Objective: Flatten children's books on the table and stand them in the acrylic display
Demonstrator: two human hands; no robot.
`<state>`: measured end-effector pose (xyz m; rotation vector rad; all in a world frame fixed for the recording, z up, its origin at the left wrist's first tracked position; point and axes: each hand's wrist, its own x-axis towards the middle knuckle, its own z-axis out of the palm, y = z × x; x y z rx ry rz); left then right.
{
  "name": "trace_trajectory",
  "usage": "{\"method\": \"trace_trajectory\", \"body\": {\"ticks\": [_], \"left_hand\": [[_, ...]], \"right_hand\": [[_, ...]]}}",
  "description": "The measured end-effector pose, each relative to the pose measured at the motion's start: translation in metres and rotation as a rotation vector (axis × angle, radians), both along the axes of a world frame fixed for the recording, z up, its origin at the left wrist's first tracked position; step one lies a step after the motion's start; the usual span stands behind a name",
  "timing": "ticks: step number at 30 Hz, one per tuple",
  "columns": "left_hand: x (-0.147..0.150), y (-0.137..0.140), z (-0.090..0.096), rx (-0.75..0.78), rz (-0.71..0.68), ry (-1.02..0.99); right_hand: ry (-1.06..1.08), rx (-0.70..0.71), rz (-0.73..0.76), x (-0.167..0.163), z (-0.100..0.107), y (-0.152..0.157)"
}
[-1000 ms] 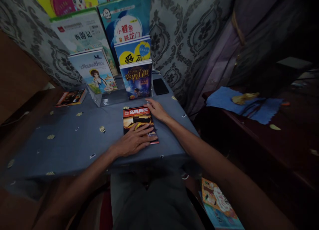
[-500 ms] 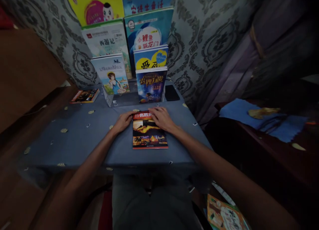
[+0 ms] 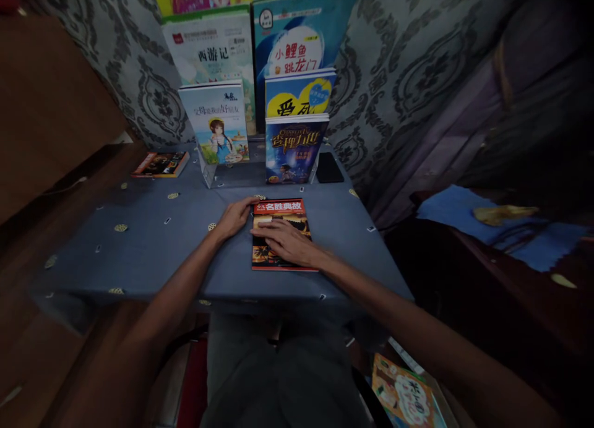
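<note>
At a cloth-covered table (image 3: 143, 255) by a patterned wall, a person's two bare hands attended to a red-titled book (image 3: 284, 207), which lay flat and shut, face up, near the table's front edge. The left hand (image 3: 236, 218) touched the book's upper left corner, its fingers loosely bent and not visibly clamped on anything; the right hand (image 3: 288, 239) lay spread across the middle of the cover, palm down, gripping nothing. Just beyond stood a clear stand (image 3: 206, 175) bearing upright books, among them a dark-blue paperback (image 3: 294, 153) and a pale-covered book (image 3: 223, 125), with a black flat object (image 3: 329, 168) to its right and another book (image 3: 161, 164) lying well off to the left. To this onlooker, the likeliest trouble was a slip: with neither hand closed around the book, an uneven push could have turned it askew or slid it toward the near edge. A hard press by the right hand might have dragged the cloth along with it, and a bent corner seemed possible if the left fingers caught the cover. Too long a forward shove, it appeared, risked a knock against the stand, setting its books leaning.
</note>
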<state>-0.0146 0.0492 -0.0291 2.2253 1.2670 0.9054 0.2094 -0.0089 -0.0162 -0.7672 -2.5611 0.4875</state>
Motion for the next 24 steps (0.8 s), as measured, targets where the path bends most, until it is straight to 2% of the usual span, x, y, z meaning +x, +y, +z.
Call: {"method": "trace_trajectory", "body": {"ticks": [8, 14, 16, 21, 24], "left_hand": [[0.002, -0.003, 0.003, 0.005, 0.024, 0.05], [0.004, -0.008, 0.01, 0.037, -0.003, 0.099], [0.005, -0.011, 0.011, 0.052, -0.018, 0.138], [0.006, -0.014, 0.011, 0.085, -0.021, 0.229], [0.005, -0.014, 0.009, 0.092, -0.014, 0.26]], "right_hand": [[0.085, -0.1, 0.139, 0.007, 0.007, -0.05], [0.134, -0.117, 0.157, 0.009, 0.005, -0.058], [0.138, -0.105, 0.111, 0.009, 0.002, -0.058], [0.165, -0.055, -0.158, 0.012, -0.011, -0.056], [0.107, -0.049, -0.27, 0.017, -0.016, -0.047]]}}
